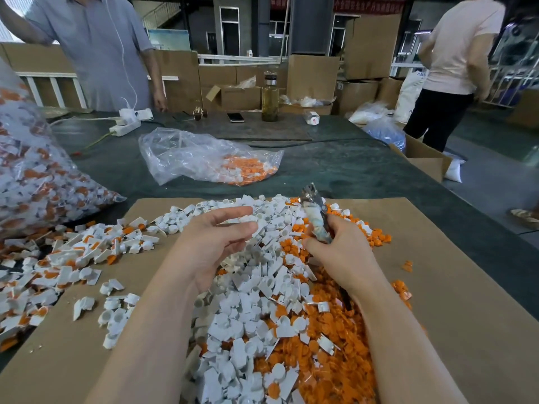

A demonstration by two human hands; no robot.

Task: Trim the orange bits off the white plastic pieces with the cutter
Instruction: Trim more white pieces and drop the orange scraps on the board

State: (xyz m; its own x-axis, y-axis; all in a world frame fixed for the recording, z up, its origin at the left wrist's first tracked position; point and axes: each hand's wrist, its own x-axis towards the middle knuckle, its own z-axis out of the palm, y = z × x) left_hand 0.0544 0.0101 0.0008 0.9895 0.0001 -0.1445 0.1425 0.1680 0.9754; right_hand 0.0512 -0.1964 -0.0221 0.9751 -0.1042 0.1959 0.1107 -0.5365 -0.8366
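Note:
My right hand (pixel 341 249) grips the cutter (pixel 316 214) by its taped handles, blades pointing up and away. My left hand (pixel 215 237) hovers over the pile with fingers loosely extended, and a white piece (pixel 249 218) sits at its fingertips; whether the fingers pinch it I cannot tell. Below both hands lies a heap of trimmed white plastic pieces (pixel 250 322). Cut orange bits (pixel 329 354) are piled on its right side. Untrimmed white pieces with orange bits (pixel 73 258) spread at the left.
All of this lies on a cardboard sheet (pixel 455 301) on a dark green table. A full plastic bag (pixel 32 167) stands at the left, and a half-empty bag (pixel 210 158) lies beyond the sheet. Two people stand at the far side, near a power strip (pixel 125 126), phone (pixel 235 117) and bottle (pixel 269 97).

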